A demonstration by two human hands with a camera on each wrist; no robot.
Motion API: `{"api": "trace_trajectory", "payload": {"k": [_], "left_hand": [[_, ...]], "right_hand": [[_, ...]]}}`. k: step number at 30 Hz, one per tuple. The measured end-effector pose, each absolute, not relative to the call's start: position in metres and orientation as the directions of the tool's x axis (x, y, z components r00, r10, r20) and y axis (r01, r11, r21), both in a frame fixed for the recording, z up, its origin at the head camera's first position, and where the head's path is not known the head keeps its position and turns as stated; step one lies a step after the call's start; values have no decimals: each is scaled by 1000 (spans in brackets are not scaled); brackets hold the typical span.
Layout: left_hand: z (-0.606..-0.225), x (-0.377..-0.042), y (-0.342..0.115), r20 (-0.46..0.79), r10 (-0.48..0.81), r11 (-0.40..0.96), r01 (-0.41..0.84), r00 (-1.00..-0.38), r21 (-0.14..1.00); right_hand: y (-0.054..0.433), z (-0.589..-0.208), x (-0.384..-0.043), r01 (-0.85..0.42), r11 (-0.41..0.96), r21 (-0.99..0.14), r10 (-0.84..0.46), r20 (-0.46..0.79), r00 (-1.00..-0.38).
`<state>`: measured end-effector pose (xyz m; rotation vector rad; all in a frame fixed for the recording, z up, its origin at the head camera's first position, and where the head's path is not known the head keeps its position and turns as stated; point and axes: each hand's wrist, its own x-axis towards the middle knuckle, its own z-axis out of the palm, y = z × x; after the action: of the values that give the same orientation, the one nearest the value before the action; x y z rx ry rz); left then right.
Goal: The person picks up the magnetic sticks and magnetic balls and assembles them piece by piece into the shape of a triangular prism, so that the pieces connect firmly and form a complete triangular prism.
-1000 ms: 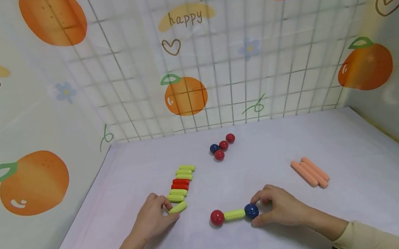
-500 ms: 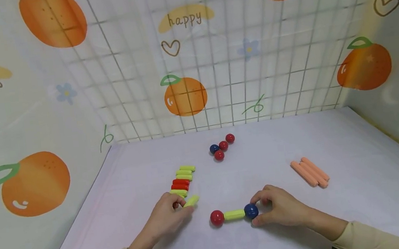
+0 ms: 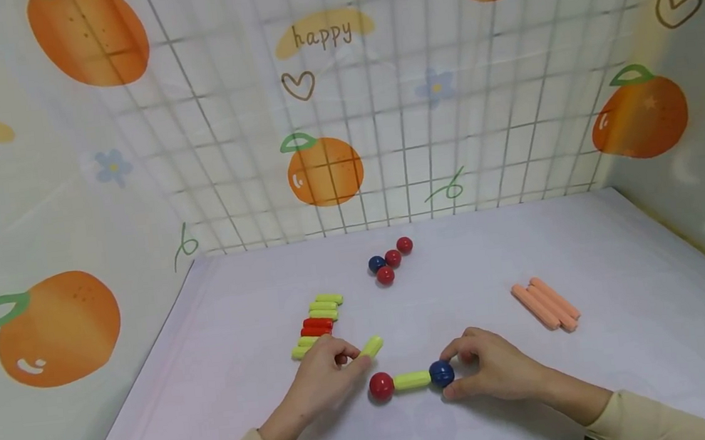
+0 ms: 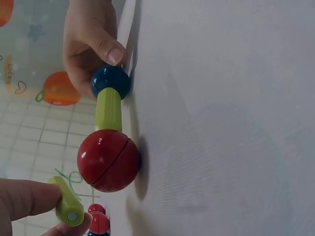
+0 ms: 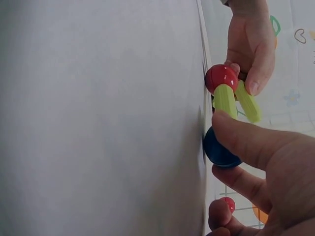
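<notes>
Head view: the left hand (image 3: 326, 372) pinches one end of a loose green stick (image 3: 372, 348) between thumb and fingers, with the other end sticking out past the fingertips toward the far right corner of the bench (image 3: 674, 337). Just beside it, on the side toward the near edge, sits a red ball (image 3: 381, 387), joined through a second green stick (image 3: 412, 381) to a blue ball (image 3: 442, 374). That joined piece runs roughly along the bench's far edge, while the loose stick's long axis slants across it.

The right hand (image 3: 493, 366) has thumb and a finger bent round the blue ball, gripping the piece's right end. So the left hand is nearer the red ball, and what matters, as I judge it, is the angle and gap between stick and ball. Left wrist view shows them apart, a silvery disc (image 4: 72, 216) on the stick's end; whether the stick is clear of the bench I cannot tell.

A row of green and red sticks (image 3: 317, 323) lies toward the left edge, pink sticks (image 3: 549, 308) toward the right, and more balls (image 3: 393, 258) near the far edge.
</notes>
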<state>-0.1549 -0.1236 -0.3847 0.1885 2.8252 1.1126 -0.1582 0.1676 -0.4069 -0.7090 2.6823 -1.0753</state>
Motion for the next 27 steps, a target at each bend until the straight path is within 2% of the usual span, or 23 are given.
{"api": "trace_trajectory", "payload": {"k": [12, 27], "left_hand": [[-388, -154, -113, -144, 101, 647, -44, -984, 761], [-389, -153, -104, -178, 105, 649, -68, -978, 758]], "right_hand": [[166, -407, -158, -362, 631, -687, -481, 20, -876], [165, -405, -158, -337, 656, -675, -468, -13, -884]]}}
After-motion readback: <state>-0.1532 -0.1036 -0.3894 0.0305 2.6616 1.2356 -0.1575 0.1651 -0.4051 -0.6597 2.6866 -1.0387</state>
